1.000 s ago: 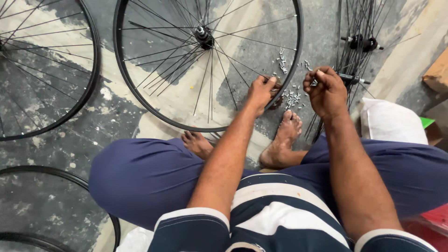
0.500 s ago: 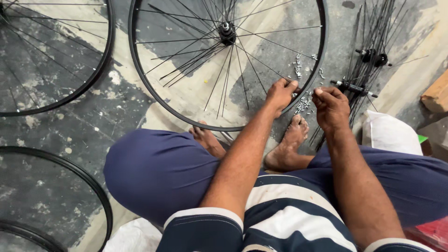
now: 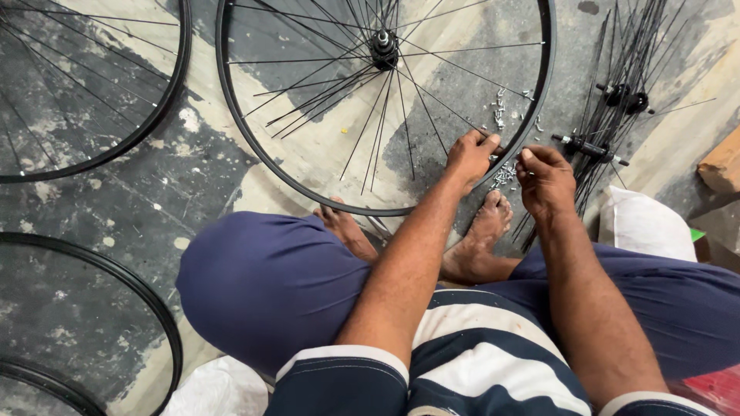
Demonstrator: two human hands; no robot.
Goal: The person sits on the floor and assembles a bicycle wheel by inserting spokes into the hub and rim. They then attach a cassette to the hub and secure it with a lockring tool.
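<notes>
A black bicycle wheel rim lies flat on the concrete floor in front of me, its hub at the top and thin spokes fanning out. My left hand grips the near right part of the rim, holding a spoke end against it. My right hand is just outside the rim with fingers pinched on a small silver nipple at that spot. Loose silver nipples lie scattered inside the rim and by my hands. My bare feet rest against the rim's near edge.
Another wheel lies at the upper left and a third rim at the lower left. Hubs with bundled black spokes lie at the right. A white sack and a wooden block sit at the right edge.
The view has shifted so the wheel sits further right and lower. Both hands have stayed together at the near right of the rim, the right hand pinching closer to it.
</notes>
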